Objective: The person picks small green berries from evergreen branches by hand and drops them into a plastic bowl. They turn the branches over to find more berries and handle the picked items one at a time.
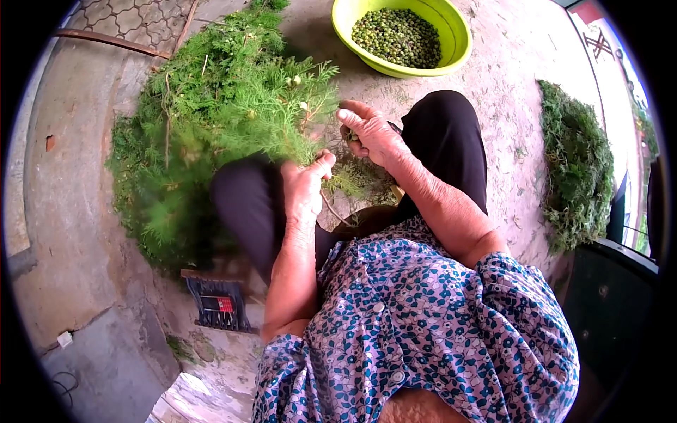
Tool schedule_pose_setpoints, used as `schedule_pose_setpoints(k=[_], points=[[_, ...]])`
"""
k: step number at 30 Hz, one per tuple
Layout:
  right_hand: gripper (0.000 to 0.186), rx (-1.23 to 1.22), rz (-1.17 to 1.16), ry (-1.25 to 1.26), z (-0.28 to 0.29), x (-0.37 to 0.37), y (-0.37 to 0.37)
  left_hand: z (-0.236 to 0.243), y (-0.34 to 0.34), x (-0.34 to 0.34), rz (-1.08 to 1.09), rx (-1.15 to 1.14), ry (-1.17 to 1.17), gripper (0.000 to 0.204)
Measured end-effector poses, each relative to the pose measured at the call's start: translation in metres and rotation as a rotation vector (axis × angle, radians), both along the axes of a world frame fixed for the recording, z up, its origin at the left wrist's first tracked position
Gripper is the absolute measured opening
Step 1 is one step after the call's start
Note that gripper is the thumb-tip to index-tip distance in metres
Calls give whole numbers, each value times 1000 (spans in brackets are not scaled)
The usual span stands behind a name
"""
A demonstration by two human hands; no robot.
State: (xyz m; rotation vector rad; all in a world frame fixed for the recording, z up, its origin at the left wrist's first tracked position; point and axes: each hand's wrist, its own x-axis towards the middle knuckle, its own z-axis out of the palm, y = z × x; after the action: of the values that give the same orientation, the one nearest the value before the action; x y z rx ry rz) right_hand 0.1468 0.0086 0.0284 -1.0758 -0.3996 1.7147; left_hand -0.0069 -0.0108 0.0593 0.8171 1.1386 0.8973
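The left hand (305, 185) grips a feathery green sprig (296, 120) by its stem, over the lap. The right hand (370, 132) pinches small green seeds off it — picking is underway. Next, likely, the handful goes beyond the knees into the yellow-green basin (458, 49).

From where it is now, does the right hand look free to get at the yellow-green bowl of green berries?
Probably yes. The right hand sits just below the bowl, with bare ground between them, though it seems to pinch small green bits already.
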Motion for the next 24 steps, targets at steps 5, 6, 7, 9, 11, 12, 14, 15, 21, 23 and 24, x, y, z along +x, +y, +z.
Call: schedule_pose_setpoints(k=[5, 6, 7, 9, 11, 12, 14, 15, 21, 23, 24], points=[[59, 1, 157, 53, 7, -2, -5, -4, 4, 4, 127, 75, -8, 45], [61, 8, 203, 119, 6, 0, -5, -4, 4, 5, 142, 76, -19, 44], [61, 3, 214, 109, 11, -1, -5, 1, 3, 7, 127, 78, -27, 42], [59, 5, 199, 105, 11, -2, -5, 2, 1, 7, 117, 65, 27, 41], [57, 7, 186, 100, 10, -4, -4, 0, 2, 5, 84, 20, 107, 37], [56, -6, 170, 94, 7, -4, -4, -1, 2, 5, 84, 20, 107, 37], [54, -18, 156, 90, 6, -5, -3, -2, 1, 7, 68, -43, 102, 36], [52, -22, 110, 25, 7, -6, -2, 0, -1, 8, 86, -33, 115, 40], [25, -53, -161, 99, -2, 10, 6, 2, 2, 5, 123, 13, 36, 47], [23, 15, -165, 93, 1, 14, 5, -1, 2, 5, 112, 2, 65, 45], [20, 82, -168, 89, 3, 15, 5, -3, 2, 5, 98, -5, 105, 42]])
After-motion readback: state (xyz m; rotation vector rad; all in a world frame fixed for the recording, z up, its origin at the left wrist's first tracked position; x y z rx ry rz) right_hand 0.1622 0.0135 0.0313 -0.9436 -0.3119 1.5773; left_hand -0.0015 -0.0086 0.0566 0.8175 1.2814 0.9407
